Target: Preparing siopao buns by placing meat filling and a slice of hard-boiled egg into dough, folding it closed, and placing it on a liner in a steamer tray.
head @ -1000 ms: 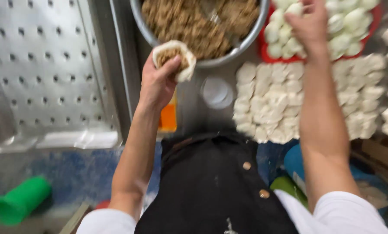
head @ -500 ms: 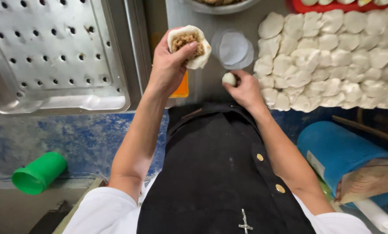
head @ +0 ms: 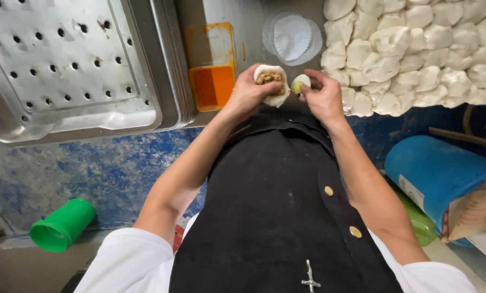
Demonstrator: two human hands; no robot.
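Cupping a filled dough wrapper point(head: 270, 85), the left hand point(head: 248, 93) has fingers curled around it; right hand point(head: 321, 96) fingers pinch an egg piece point(head: 300, 83) just beside it.

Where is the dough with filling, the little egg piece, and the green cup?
filled dough point(head: 271, 82), head view, on its brown filling.
egg piece point(head: 300, 83), head view, on its pale top.
green cup point(head: 62, 225), head view, on its side.

dough pile point(head: 416, 49) cut off top and right, perforated tray point(head: 64, 65) cropped left
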